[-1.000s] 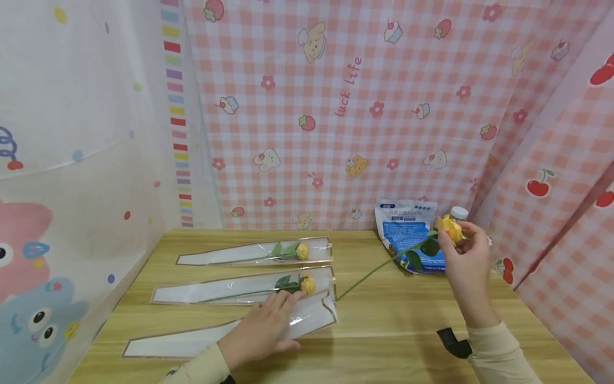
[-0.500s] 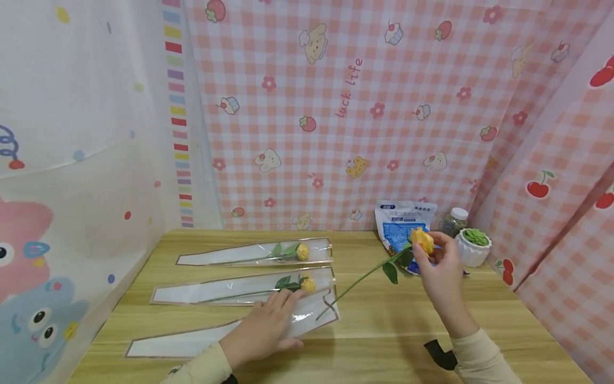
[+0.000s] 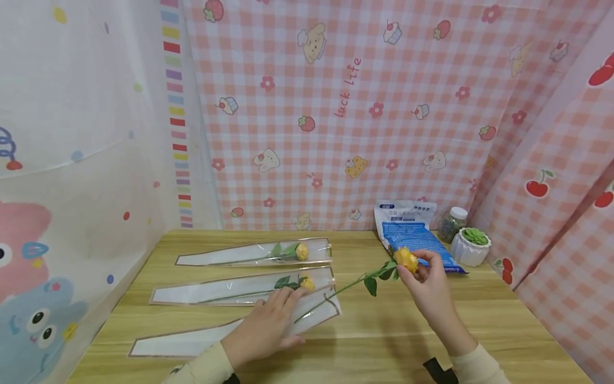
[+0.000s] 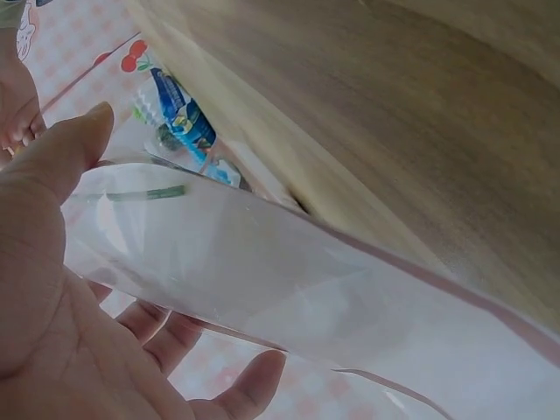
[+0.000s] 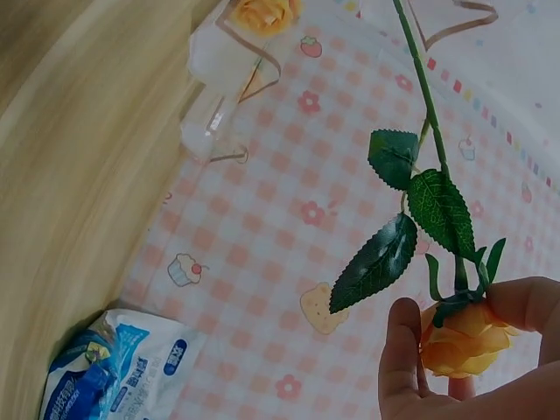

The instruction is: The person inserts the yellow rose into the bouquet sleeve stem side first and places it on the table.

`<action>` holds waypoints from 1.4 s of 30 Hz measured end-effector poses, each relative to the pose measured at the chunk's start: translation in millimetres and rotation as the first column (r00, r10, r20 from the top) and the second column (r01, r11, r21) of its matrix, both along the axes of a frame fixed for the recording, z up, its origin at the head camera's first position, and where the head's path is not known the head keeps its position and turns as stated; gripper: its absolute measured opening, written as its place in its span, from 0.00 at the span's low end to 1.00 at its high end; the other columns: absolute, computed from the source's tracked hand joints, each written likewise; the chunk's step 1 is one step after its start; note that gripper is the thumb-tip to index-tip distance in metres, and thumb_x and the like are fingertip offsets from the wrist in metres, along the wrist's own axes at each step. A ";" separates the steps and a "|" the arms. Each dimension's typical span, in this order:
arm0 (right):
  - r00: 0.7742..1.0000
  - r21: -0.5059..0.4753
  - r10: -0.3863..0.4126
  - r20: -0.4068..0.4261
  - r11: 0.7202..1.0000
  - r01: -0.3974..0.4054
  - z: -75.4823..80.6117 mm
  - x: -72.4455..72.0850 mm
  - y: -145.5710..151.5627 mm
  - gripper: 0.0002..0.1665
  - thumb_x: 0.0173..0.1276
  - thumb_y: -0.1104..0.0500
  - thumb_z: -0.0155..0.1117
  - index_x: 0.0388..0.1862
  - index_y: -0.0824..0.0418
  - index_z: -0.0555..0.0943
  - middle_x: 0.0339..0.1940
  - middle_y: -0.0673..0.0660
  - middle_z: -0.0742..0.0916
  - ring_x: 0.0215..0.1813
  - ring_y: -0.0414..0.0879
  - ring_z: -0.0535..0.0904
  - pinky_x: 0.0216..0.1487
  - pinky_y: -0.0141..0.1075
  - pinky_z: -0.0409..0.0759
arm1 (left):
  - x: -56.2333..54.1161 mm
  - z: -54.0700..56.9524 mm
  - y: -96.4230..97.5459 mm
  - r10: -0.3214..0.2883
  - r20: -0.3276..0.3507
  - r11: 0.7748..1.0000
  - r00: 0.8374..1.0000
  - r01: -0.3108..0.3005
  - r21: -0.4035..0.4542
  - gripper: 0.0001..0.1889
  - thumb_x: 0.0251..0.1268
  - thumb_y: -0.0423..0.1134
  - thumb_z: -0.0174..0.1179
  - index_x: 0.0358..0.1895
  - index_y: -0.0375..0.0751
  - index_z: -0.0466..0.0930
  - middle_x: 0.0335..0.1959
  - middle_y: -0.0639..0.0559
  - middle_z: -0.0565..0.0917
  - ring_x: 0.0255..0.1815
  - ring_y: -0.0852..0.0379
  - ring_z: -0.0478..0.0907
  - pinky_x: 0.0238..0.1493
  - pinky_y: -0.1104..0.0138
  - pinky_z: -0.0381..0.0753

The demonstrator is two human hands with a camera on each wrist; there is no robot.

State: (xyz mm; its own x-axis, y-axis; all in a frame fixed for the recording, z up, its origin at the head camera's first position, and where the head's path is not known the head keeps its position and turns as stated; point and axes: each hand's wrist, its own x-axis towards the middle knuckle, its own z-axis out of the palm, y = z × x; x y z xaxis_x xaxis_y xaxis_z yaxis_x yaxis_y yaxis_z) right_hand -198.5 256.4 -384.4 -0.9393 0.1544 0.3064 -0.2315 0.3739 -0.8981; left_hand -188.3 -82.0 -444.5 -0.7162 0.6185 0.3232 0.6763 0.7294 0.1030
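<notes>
My right hand (image 3: 430, 292) pinches the yellow bloom of an artificial rose (image 5: 464, 341) between thumb and fingers. Its green stem, with dark serrated leaves, slants left and down, and its lower end lies inside the open mouth of a clear flower sleeve (image 3: 177, 344) with a brown border. My left hand (image 3: 264, 325) holds this sleeve near its mouth, the thumb at one edge and the fingers at the other. In the left wrist view the stem's cut end (image 4: 162, 192) shows through the film. The hand hides the sleeve's middle in the head view.
Two more sleeves, each with a yellow rose inside, lie behind: a middle sleeve (image 3: 172, 294) and a far sleeve (image 3: 196, 260). At the back right stand a blue and white bag (image 3: 408, 234), a lidded jar (image 3: 452, 226) and a potted succulent (image 3: 472, 248). Patterned curtains surround the table.
My right hand has moved left and toward me with the rose. The stem has slid from the sleeve's mouth deeper inside. My left hand has barely moved.
</notes>
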 end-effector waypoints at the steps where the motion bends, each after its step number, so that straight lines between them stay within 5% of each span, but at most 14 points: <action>1: 1.000 0.007 0.010 0.006 1.000 -0.010 -0.3 1.4 -1.1 0.29 0.76 0.60 0.62 0.65 0.68 0.59 0.56 0.74 0.81 0.45 0.27 0.79 0.42 0.25 0.80 | 0.0 0.1 0.0 0.003 0.002 1.000 1.000 -0.003 0.000 0.49 0.57 0.63 0.70 0.76 0.43 0.57 0.57 0.49 0.72 0.55 0.54 0.73 0.33 0.63 0.75; 14: 0.997 0.061 0.033 0.072 0.997 -0.037 -4.4 11.4 -16.2 0.28 0.72 0.62 0.67 0.62 0.64 0.62 0.46 0.66 0.81 0.36 0.44 0.78 0.35 0.32 0.80 | 0.0 0.7 0.6 0.023 -0.005 1.000 1.000 -0.023 0.003 0.50 0.56 0.63 0.70 0.76 0.43 0.57 0.57 0.49 0.72 0.55 0.54 0.71 0.35 0.61 0.75; 21: 0.997 0.073 0.067 0.049 0.995 -0.071 -9.4 13.2 -26.4 0.29 0.70 0.63 0.69 0.61 0.65 0.62 0.43 0.64 0.81 0.32 0.45 0.76 0.29 0.33 0.78 | 1.7 3.6 0.4 0.021 -0.012 1.000 1.000 -0.021 -0.003 0.49 0.56 0.63 0.70 0.75 0.43 0.58 0.56 0.49 0.72 0.54 0.54 0.71 0.35 0.61 0.74; 28: 0.995 0.073 0.089 0.035 0.993 -0.091 -10.9 15.2 -36.7 0.30 0.69 0.64 0.70 0.60 0.66 0.62 0.40 0.62 0.81 0.30 0.44 0.75 0.27 0.31 0.76 | 3.3 5.0 -0.8 0.018 0.001 1.000 1.000 -0.018 0.014 0.50 0.57 0.61 0.71 0.76 0.42 0.57 0.55 0.47 0.71 0.55 0.50 0.70 0.40 0.51 0.75; 42: 0.990 0.051 0.134 0.039 0.989 -0.136 -12.6 18.8 -52.2 0.29 0.67 0.65 0.71 0.58 0.65 0.64 0.38 0.61 0.82 0.31 0.44 0.75 0.28 0.31 0.76 | -0.9 0.3 -2.9 -0.025 0.014 1.000 1.000 0.025 0.004 0.49 0.60 0.60 0.70 0.76 0.41 0.55 0.55 0.48 0.69 0.54 0.54 0.68 0.42 0.59 0.76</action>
